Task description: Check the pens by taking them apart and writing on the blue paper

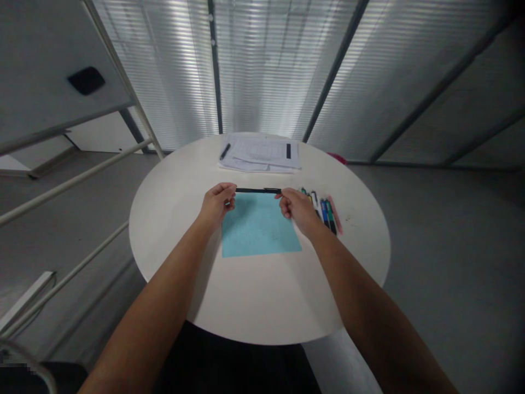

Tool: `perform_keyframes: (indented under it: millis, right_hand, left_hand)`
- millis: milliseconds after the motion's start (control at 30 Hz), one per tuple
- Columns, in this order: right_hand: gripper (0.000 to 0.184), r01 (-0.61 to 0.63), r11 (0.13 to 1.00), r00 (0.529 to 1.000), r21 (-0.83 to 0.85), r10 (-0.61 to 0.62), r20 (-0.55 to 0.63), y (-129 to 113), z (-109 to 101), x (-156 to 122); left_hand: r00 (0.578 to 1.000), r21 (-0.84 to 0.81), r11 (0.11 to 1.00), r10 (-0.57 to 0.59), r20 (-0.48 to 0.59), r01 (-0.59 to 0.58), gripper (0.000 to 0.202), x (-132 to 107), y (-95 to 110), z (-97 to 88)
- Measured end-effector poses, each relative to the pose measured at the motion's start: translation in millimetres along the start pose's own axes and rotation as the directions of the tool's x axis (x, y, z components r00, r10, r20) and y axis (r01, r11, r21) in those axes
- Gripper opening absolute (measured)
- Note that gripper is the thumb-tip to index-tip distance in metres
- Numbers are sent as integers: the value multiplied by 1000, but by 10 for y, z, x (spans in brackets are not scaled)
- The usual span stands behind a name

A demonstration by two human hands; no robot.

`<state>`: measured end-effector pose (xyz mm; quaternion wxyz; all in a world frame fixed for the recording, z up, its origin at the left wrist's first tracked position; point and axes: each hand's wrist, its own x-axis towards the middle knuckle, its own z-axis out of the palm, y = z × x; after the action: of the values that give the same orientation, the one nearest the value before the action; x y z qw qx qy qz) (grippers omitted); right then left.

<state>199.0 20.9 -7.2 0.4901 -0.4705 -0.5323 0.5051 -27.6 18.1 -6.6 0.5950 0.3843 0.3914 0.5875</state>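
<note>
A slim black pen (257, 190) with a clip is stretched sideways between my two hands, above the far edge of a light blue sheet of paper (258, 230). My left hand (218, 203) pinches its left end between thumb and fingers. On the other side, my right hand (298, 208) is closed on the right end, near the clip. The blue sheet lies flat on the white round table (262, 306). Part of its far edge is hidden by the hands and pen.
Several markers (325, 212) lie just right of my right hand, partly covered by it, with a pink strip (335, 215) beside them. Printed papers (262, 153) are stacked at the back, a dark pen (225, 151) on top. A metal rail frame (82, 167) stands left of the table.
</note>
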Motion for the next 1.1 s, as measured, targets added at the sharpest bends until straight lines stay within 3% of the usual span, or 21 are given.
perform_keyframes:
  millis: [367,800,1100]
  right_hand:
    - [41,12,1000,1000,-17,-11,19,-10,24,-14]
    - [37,-21,999,999,39,20,25,0,29,-2]
    - [32,3,999,998,54,-7,62,13,47,9]
  left_hand:
    - [1000,32,999,-1,10,1,28,-8,-2,9]
    - [995,141,989,63,-81,-51,25,25,-40,9]
    - [986,223,971,117,-120,-88,34,64,-80,-40]
